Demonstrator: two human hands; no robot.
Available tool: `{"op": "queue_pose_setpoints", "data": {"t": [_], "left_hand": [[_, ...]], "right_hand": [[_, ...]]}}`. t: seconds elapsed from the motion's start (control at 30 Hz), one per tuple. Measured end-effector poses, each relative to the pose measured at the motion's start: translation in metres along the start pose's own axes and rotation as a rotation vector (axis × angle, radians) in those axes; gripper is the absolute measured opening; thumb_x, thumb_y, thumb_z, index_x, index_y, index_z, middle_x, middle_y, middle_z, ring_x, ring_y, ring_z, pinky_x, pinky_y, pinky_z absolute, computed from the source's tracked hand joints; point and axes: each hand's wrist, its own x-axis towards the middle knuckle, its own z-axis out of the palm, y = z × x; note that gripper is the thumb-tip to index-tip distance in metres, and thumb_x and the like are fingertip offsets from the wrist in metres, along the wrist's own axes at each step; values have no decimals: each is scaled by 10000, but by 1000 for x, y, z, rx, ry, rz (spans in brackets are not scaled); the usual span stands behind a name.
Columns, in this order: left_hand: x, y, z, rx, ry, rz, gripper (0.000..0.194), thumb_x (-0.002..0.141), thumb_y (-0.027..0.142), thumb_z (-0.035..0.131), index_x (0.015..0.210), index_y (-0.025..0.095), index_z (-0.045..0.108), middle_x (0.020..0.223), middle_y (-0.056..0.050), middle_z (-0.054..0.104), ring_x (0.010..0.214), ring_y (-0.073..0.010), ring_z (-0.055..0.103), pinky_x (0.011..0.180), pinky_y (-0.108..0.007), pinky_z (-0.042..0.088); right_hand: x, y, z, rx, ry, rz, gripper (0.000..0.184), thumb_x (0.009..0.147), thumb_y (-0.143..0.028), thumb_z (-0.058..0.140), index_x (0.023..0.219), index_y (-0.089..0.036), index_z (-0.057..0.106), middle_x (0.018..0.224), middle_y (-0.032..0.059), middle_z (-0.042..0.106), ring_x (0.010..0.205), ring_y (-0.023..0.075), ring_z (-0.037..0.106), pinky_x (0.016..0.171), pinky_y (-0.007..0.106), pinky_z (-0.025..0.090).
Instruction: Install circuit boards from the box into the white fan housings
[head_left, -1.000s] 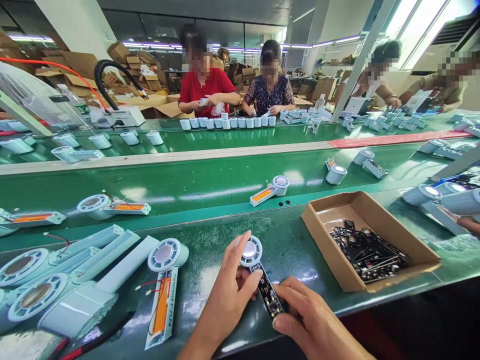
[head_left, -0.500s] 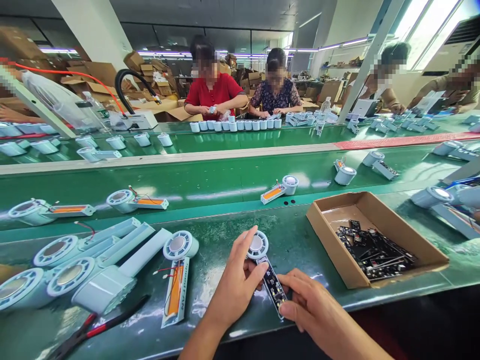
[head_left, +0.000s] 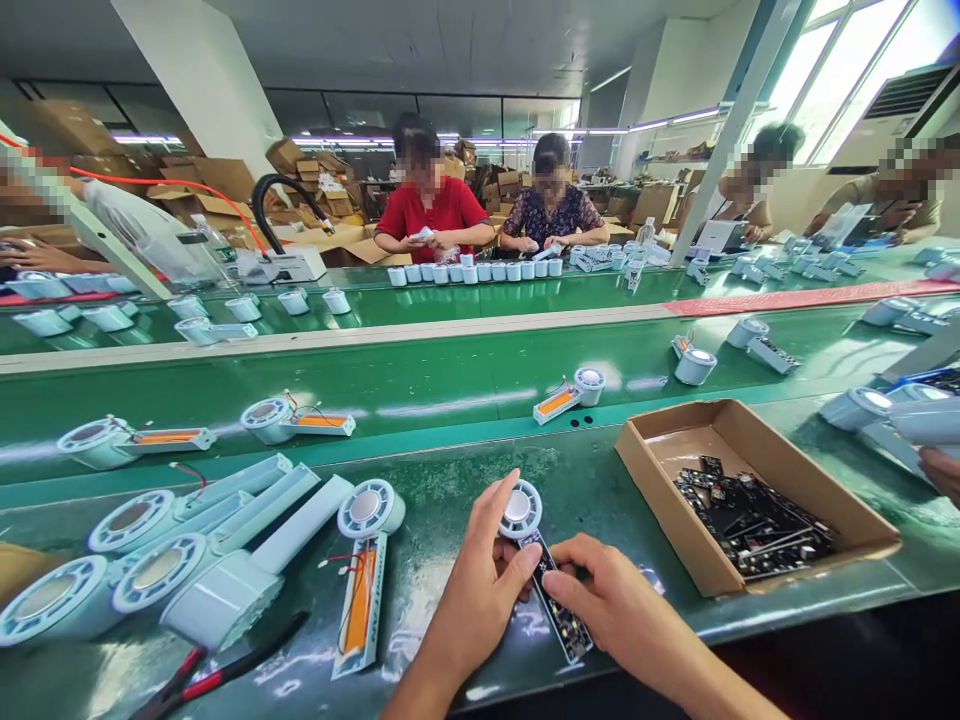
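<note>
My left hand (head_left: 480,570) grips a pale blue handheld fan (head_left: 520,508) just below its round head, thumb across the top of the handle. A black circuit board (head_left: 564,622) lies along the open handle. My right hand (head_left: 611,600) holds the handle from the right, its thumb pressing on the board's upper part; its other fingertips are partly hidden. To the left lies another fan with an open handle (head_left: 362,605), showing an orange battery and loose red and black wires.
A cardboard box (head_left: 660,515) holding several black circuit boards stands at my right. Several fan bodies (head_left: 161,565) and red-and-black pliers (head_left: 217,672) lie at left. More fans (head_left: 589,385) sit on the green conveyor (head_left: 450,370). Co-workers (head_left: 431,215) work across the line.
My right hand has moved up the handle, its thumb going from the board's lower end to its upper part. My left hand keeps its grip. The view has shifted slightly.
</note>
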Motion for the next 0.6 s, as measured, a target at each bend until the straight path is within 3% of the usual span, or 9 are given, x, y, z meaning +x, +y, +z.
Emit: {"op": "queue_pose_setpoints", "data": {"t": [0.07,0.17,0.3,0.37,0.43,0.5,0.53,0.6], "left_hand": [[0,0,0,15,11,-2,624,951,325,577,1522,418,344,1615,-49,259,728,-111,613,696,-304,590],[0,-2,0,24,17,1,619,951,339,576,1520,428,348,1615,-44,262,794,-139,635,723,-322,592],[0,-4,0,-2,10,9,619,957,355,575,1518,452,333,1625,-31,239,804,-144,644,765,-362,598],[-1,-4,-1,8,25,44,603,960,383,573,1518,436,348,1633,-25,253,1006,-208,657,894,-396,576],[-2,-2,-1,46,58,122,566,967,421,561,1506,424,389,1630,-2,303,1358,-282,483,1114,-441,439],[-4,3,-1,88,73,208,531,971,473,544,1487,423,434,1623,22,355,1519,-291,253,1235,-466,254],[-4,7,-2,97,66,228,527,970,506,530,1483,421,446,1622,23,368,1510,-295,279,1237,-465,249],[-3,18,-3,68,2,200,572,964,579,492,1503,402,421,1625,-12,370,1264,-291,584,1090,-435,461]], "right_hand": [[3,-3,2,-1,18,40,238,953,-368,572,881,-178,697,748,-13,591,685,143,532,629,259,376],[6,-2,4,126,-34,135,218,935,-381,581,843,-190,629,608,-68,505,481,90,429,498,232,324],[9,4,5,284,-123,184,302,914,-506,603,902,-207,565,501,-121,404,349,63,332,366,198,235],[10,7,5,356,-154,154,393,910,-589,583,931,-198,558,490,-122,405,350,62,341,341,182,228],[11,9,5,411,-140,118,456,888,-638,593,949,-189,549,507,-121,407,357,52,340,335,171,227],[12,12,7,483,-123,86,496,846,-658,641,957,-186,541,553,-112,439,357,39,340,338,169,233],[12,14,8,534,-123,66,512,828,-665,659,959,-184,541,588,-99,475,357,34,343,343,171,239],[12,21,11,650,-110,11,539,792,-677,691,942,-180,549,678,-59,549,379,25,356,373,177,258]]}}
